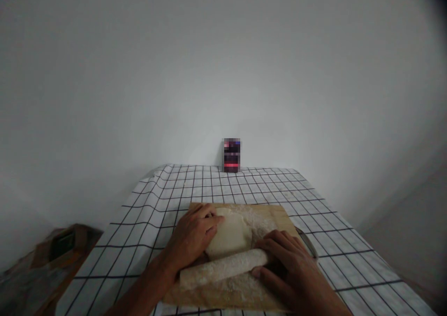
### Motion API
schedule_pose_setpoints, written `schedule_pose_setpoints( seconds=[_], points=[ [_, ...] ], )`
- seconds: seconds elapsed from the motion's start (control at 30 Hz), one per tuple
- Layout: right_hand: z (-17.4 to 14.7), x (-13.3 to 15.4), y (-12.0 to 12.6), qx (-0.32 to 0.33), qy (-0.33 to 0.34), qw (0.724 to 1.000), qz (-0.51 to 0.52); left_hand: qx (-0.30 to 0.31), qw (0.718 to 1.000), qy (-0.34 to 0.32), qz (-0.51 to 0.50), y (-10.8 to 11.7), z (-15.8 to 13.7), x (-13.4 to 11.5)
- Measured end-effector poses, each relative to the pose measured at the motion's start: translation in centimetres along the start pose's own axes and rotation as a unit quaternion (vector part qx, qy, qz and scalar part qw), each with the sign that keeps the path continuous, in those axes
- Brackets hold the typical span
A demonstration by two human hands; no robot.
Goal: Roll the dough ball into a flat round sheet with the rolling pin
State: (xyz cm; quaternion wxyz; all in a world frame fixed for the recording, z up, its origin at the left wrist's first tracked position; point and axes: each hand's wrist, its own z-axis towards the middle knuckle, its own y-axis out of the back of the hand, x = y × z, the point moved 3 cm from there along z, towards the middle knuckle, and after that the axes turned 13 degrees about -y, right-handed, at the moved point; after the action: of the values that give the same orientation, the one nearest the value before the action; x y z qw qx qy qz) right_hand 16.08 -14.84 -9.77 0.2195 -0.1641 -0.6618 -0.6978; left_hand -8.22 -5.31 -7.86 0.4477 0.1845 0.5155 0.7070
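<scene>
A flattened piece of pale dough (228, 234) lies on a floury wooden board (282, 218). My left hand (195, 230) is at the dough's left edge, fingers bent and gripping it there. Across the near side of the dough lies a flour-dusted rolling pin (220, 269), slightly slanted with its right end farther from me. The fingers of my right hand (288, 260) curl over that right end, with the thumb on the near side. My right hand hides the tip of the pin.
A checked white cloth (261, 185) covers the table. Against the wall at the back stands a small dark, pixelated package (232, 155). A round metal rim (308, 242) shows right of the board. Below the table's left side is a cardboard box (66, 246).
</scene>
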Motion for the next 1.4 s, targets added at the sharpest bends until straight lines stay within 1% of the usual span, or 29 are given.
schedule_pose_setpoints(
  seconds=[0.27, 0.43, 0.53, 0.6, 0.77, 0.8, 0.93, 0.97, 1.07, 1.23, 1.4],
  points=[
    [-0.03, 0.04, 0.04, -0.016, 0.000, 1.000, 0.011, 0.012, 0.998, -0.042, 0.040, -0.08, -0.06, -0.19],
    [0.10, -0.19, -0.22, -0.022, 0.014, 1.000, 0.008, -0.034, 0.998, -0.017, 0.049, -0.02, -0.53, -0.05],
    [0.06, -0.25, -0.22, -0.035, 0.016, 0.999, 0.010, -0.017, 0.998, -0.035, 0.043, -0.01, -0.52, -0.27],
    [0.02, -0.23, -0.12, -0.032, 0.012, 0.999, 0.014, -0.008, 0.998, -0.043, 0.035, 0.02, -0.41, -0.41],
    [-0.06, -0.01, 0.35, -0.023, 0.005, 1.000, 0.013, -0.040, 0.998, -0.011, 0.053, 0.16, -0.34, -0.18],
    [-0.07, 0.04, 0.42, -0.026, 0.007, 1.000, 0.014, -0.040, 0.998, -0.013, 0.055, 0.10, -0.34, -0.12],
    [-0.01, 0.15, 0.41, -0.042, 0.022, 0.999, 0.024, -0.009, 0.998, -0.055, 0.038, -0.27, -0.22, -0.07],
    [0.03, 0.17, 0.36, -0.043, 0.023, 0.999, 0.025, -0.009, 0.998, -0.055, 0.036, -0.27, -0.19, -0.05],
    [0.10, 0.21, 0.20, -0.032, 0.015, 0.999, 0.023, -0.013, 0.999, -0.042, 0.030, -0.15, -0.10, -0.09],
    [-0.06, 0.16, 0.22, -0.018, 0.002, 1.000, 0.020, 0.006, 1.000, -0.019, -0.009, -0.08, 0.06, -0.25],
    [-0.12, 0.18, 0.25, -0.014, 0.008, 1.000, 0.019, 0.017, 1.000, -0.005, -0.011, 0.02, 0.26, -0.33]
  ],
)
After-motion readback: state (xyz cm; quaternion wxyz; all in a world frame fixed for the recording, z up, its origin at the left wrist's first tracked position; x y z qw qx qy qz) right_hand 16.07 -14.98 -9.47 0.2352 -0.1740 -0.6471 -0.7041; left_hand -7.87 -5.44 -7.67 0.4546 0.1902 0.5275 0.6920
